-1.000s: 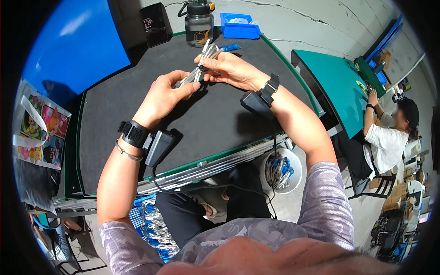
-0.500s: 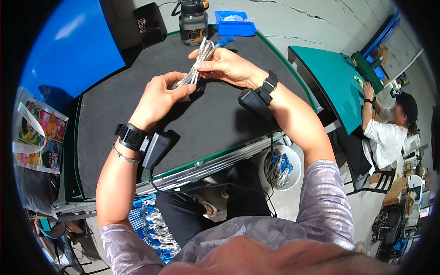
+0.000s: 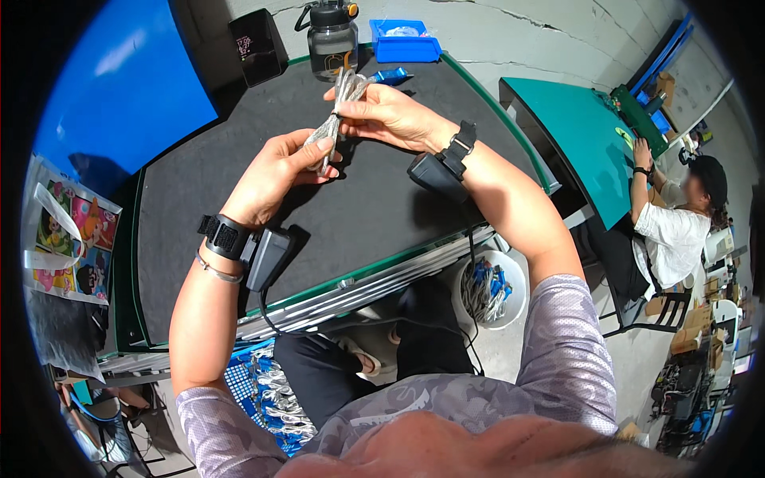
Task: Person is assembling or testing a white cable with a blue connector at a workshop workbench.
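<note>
Gripping a bundled grey cable [image 3: 348, 87] at the upper centre of the frame, the left hand [image 3: 275, 174] pinches its lower end, the right hand [image 3: 396, 118] its middle; a blue connector [image 3: 390, 76] points rightward.

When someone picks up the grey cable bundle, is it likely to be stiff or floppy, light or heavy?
The cable bundle would probably bend yet stay together: its slim strands are gathered in loops. It is likely light, as the left hand and right hand only pinch it. The blue connector looks solid, so perhaps stiffer.
</note>
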